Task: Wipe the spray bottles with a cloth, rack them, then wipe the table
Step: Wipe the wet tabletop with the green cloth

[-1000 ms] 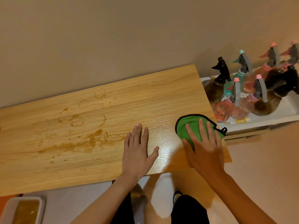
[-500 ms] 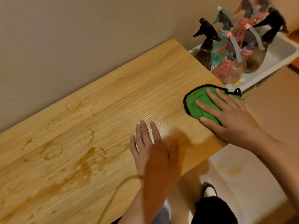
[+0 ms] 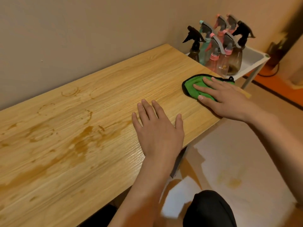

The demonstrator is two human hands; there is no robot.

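– Green microfibre cloth (image 3: 193,86), black-edged, lay flat at right centre of frame, on the wooden table (image 3: 114,76) near its right end. Right hand (image 3: 226,100) pressed on it, fingers (image 3: 208,80) straight and spread; nothing gripped.
– And the left hand (image 3: 157,128)?
– Palm down on bare wood at centre frame, fingers relaxed, holding nothing. Bracing, I judged.
– Bottles?
– Spray bottles (image 3: 218,51) stood clustered in the white rack (image 3: 255,56), upper right, just beyond the table end. Racking looked done; the table wipe looked barely begun.
– Why barely?
– Brown liquid stains (image 3: 85,136) and ring marks (image 3: 70,91) covered the left half of the frame, well apart from the cloth.
– How would you have it done well?
– Palm flat, so the whole cloth bears down. Overlapping passes along the grain, from the right end toward the stains, with the left hand lifted clear before the cloth reaches it. The pooled patch probably wanted blotting first, else it would smear. Refold to a clean face once the cloth loaded up. Mind the front edge: liquid pushed off it would add to the yellowish spot (image 3: 229,179) on the floor, lower right.
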